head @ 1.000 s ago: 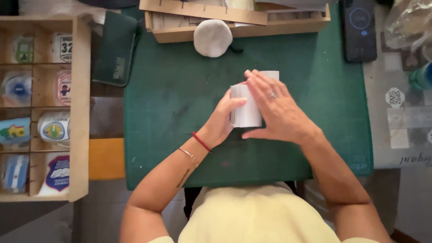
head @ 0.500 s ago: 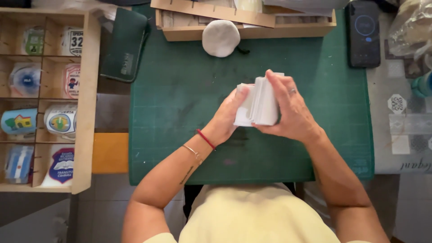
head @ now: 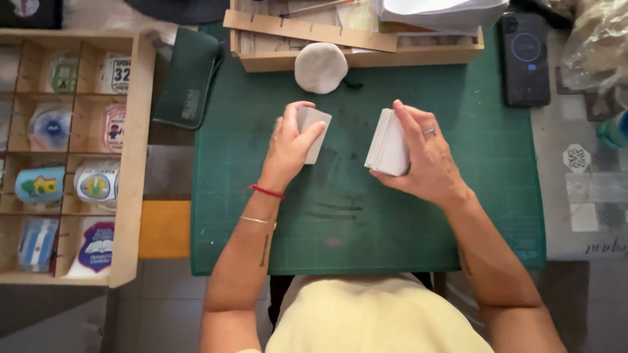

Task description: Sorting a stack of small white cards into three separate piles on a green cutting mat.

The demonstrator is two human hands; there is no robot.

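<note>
Bare green cutting mat lies open between and below the two hands, each holding a stack of white cards. Ahead, a round grey pad and a wooden tray block the far edge. A dark pouch and compartment rack stand left; a phone right.

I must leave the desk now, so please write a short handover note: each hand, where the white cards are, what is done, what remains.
Left hand: fingers closed on the smaller stack of cards, held above the green cutting mat.
Right hand: fingers closed on the thicker stack of cards, also above the mat.
Done: the cards are in two separate stacks, one per hand.
Left: both stacks are in hand, neither set down on the mat.
</note>
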